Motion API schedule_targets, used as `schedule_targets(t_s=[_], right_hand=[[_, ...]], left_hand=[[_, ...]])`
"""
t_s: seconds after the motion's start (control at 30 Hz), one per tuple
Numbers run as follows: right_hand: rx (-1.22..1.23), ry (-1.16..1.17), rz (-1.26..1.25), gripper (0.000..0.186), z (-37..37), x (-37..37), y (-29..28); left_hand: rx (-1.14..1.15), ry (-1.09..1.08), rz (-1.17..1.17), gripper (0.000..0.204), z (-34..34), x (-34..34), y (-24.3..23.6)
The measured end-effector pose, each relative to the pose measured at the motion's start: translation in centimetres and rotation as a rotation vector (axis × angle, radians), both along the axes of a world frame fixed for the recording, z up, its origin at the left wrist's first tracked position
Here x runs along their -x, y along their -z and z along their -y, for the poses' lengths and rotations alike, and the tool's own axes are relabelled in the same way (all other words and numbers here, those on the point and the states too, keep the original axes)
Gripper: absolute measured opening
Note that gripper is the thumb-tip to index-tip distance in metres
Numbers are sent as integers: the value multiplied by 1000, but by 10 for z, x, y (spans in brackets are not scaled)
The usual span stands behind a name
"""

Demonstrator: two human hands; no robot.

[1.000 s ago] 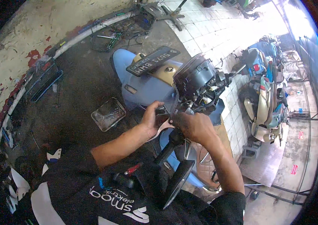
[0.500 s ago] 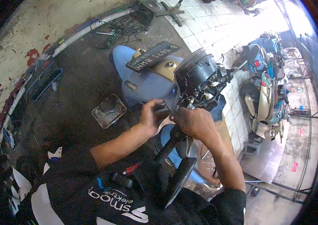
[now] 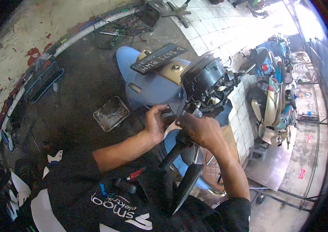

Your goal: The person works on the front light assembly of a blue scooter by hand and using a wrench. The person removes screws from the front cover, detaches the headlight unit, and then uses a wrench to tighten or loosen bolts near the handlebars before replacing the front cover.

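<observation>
Left hand (image 3: 157, 125) holds a pale, thin, curved panel (image 3: 171, 128), near side of the round black plastic housing (image 3: 203, 73). Right hand (image 3: 202, 130) curls at the panel's upper end; its grip cannot be told.

The pale, curved lever (image 3: 171, 130) is sweeping from its round pivot toward 7 o'clock. The black grip (image 3: 173, 155) is extending in a similar direction, at the lever's 6 o'clock. The round black housing (image 3: 204, 73) is standing tilted at the lever's 1 o'clock, its wiring (image 3: 215, 101) showing exposed.
</observation>
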State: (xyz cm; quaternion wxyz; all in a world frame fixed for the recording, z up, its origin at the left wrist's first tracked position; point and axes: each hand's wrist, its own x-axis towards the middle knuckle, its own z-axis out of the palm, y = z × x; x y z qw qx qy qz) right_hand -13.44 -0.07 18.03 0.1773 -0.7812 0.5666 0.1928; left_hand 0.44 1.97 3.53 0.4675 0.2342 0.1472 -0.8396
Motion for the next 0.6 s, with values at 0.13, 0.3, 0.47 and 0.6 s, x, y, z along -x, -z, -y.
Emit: schedule_targets(t_s=[0.13, 0.3, 0.47, 0.6], right_hand=[[6, -8, 89, 24, 4, 0, 0], [50, -77, 106, 22, 9, 4, 11], [72, -61, 82, 22, 3, 2, 8], [111, -66, 121, 22, 1, 4, 11]], left_hand=[[-47, 1, 8, 42, 2, -5, -9], [28, 29, -101, 48, 5, -13, -15], [78, 172, -53, 49, 9, -11, -13], [65, 34, -76, 51, 6, -6, -4]])
